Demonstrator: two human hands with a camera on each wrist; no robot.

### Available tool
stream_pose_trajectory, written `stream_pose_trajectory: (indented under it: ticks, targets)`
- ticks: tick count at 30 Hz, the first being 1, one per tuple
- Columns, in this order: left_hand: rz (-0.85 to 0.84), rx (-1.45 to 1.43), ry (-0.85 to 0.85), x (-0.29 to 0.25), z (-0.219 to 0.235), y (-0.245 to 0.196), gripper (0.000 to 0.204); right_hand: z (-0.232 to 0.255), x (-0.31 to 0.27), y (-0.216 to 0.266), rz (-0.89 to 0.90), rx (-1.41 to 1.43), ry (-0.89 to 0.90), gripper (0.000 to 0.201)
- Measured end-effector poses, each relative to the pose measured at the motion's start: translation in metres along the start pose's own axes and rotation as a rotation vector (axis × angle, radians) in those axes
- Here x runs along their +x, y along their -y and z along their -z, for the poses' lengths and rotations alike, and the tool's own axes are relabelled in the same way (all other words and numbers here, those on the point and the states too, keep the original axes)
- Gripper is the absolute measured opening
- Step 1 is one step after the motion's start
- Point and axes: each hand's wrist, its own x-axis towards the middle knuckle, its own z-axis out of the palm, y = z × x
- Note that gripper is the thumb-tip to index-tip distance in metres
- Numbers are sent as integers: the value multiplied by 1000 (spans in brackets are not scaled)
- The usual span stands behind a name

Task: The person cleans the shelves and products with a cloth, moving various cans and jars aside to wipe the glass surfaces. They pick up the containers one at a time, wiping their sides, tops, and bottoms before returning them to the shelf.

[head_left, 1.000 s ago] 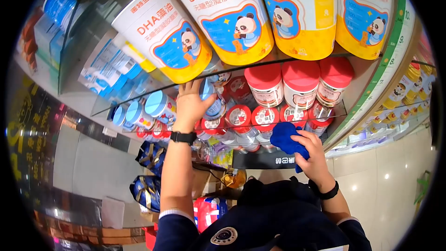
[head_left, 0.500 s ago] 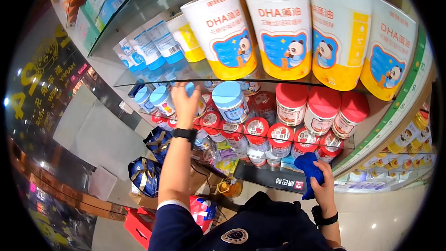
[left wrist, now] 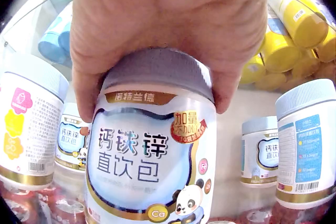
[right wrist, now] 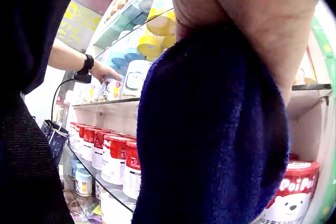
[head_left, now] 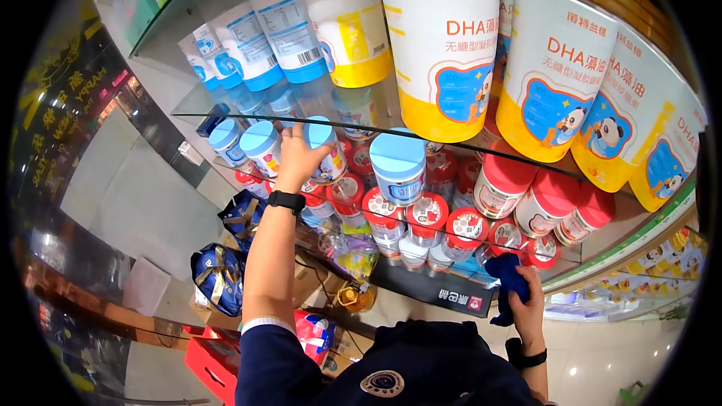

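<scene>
My left hand (head_left: 301, 159) grips a white jar with a light blue lid (left wrist: 152, 155) from above, thumb and fingers at either side of the lid. In the left wrist view the jar's panda label faces the camera. It is among other blue-lidded jars on the glass shelf, with one jar (head_left: 398, 169) to its right and another (head_left: 260, 146) to its left. Lower and to the right, my right hand (head_left: 531, 312) holds a bunched dark blue cloth (head_left: 507, 289), which fills much of the right wrist view (right wrist: 210, 129).
Large white-and-yellow canisters (head_left: 440, 53) line the glass shelf above, close over the left hand. Red-lidded jars (head_left: 462, 229) stand on a lower shelf, others (head_left: 505, 180) at the right. Dark blue bags (head_left: 218, 278) and a red box (head_left: 213, 365) are on the lower left.
My left hand has gone from one blue-lidded jar to the jar left of it and taken hold of that one. My right hand has lowered with the cloth, and the head view has shifted.
</scene>
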Motion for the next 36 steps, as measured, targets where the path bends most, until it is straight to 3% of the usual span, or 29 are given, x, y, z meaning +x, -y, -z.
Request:
stream_pose_trajectory:
  ticks: [2, 4, 5, 6, 8, 10, 12, 13, 16, 25, 27, 28, 30, 32, 33, 34, 36]
  targets:
    - [43, -47, 51, 3, 0, 3, 83, -4, 6, 5, -9, 20, 22, 50]
    - [-14, 212, -74, -1, -3, -7, 84, -9, 7, 3, -29, 41, -2, 49]
    - [-50, 147, -116, -5, -1, -21, 83, -11, 8, 3, -21, 42, -11, 49]
    - [-191, 126, -232, -13, 1, -43, 75, -13, 9, 3, -16, 46, -21, 49]
    - [-454, -163, -161, -24, -3, -81, 67, -17, 11, 3, -12, 37, -48, 50]
    - [-451, -183, 7, -36, -10, -119, 63, -18, 12, 5, -40, 46, -19, 49]
    - [-327, 7, 240, -40, -20, -139, 68, -18, 13, 8, -27, 51, -15, 49]
    - [-300, 60, 299, -40, -28, -141, 69, -17, 13, 10, -10, 35, -17, 49]
    - [-367, 103, 261, -39, -32, -144, 72, -17, 12, 8, -31, 58, -52, 49]
    - [-440, -22, 394, -20, -17, -116, 67, -15, 2, -9, 3, 40, -114, 49]
    - [-455, -69, 393, -20, -15, -114, 66, -14, -2, -3, -56, 115, -102, 48]
    - [-444, -231, 492, -15, -12, -111, 60, -15, -1, -3, -41, 155, -95, 48]
    - [-266, -393, 511, 4, -17, -78, 45, -17, -2, -7, -65, 176, -103, 47]
    - [108, -360, 682, 23, 9, -95, 41, -18, -6, -15, -75, 173, -128, 47]
    - [-117, -414, 578, 41, -4, -60, 31, -16, -6, -19, -68, 158, -106, 49]
    - [-496, -120, 553, 62, -2, -51, 27, -16, -7, -23, -90, 194, -108, 49]
    - [-450, 4, 483, 77, -3, -44, 29, -15, -7, -25, -141, 229, -107, 49]
